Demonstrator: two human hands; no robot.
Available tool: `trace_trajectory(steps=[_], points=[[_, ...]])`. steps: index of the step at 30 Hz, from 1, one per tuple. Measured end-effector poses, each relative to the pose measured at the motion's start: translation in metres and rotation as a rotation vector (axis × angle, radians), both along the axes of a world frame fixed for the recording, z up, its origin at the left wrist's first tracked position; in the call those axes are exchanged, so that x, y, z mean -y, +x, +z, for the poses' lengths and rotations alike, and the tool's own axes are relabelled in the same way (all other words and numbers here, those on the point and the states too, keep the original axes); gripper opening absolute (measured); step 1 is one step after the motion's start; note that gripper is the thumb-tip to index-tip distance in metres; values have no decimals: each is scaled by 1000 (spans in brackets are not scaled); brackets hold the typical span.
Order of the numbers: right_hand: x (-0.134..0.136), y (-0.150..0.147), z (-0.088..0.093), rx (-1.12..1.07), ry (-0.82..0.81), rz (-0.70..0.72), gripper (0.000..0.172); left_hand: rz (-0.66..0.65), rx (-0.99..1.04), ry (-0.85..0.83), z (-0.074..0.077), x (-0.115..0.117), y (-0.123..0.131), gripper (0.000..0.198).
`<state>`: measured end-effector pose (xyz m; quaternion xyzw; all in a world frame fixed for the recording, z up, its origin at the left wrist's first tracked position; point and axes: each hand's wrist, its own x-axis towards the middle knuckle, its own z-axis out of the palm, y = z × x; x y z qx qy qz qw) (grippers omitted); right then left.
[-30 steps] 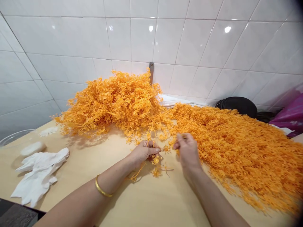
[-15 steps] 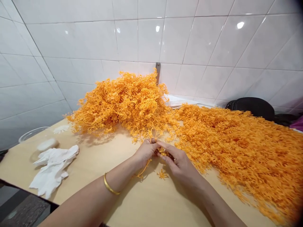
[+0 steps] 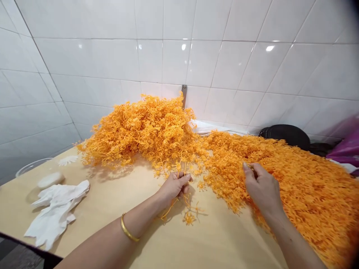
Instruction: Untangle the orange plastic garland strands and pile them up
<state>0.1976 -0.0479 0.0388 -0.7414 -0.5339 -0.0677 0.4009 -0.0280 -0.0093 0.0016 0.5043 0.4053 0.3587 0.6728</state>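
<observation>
Left: tall tangled heap [image 3: 140,130] on our table [image 3: 112,194], apparently unworked | centre: our left hand [image 3: 174,186] pinches an orange sprig [image 3: 181,175] | right: our right hand [image 3: 262,188], fingers pinched narrow, rests on the flat spread [image 3: 308,186], apparently worked pieces.

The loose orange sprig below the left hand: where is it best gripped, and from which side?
Probably pinch the loose orange sprig at its thin stem, coming from above: it lies flat on the table, apart from the nearest pile.
</observation>
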Motion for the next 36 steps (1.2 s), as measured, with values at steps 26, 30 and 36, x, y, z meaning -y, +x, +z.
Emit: trace_trajectory(steps=[26,30,36], points=[[-26,-101,-25,-625,-4,583,33,-159,28,131,3,2,4,37],[-33,-78,-19,-903,165,376,28,-194,52,116,3,3,4,40],[-30,-48,-8,-1025,299,298,20,-169,-26,78,4,4,1,38]])
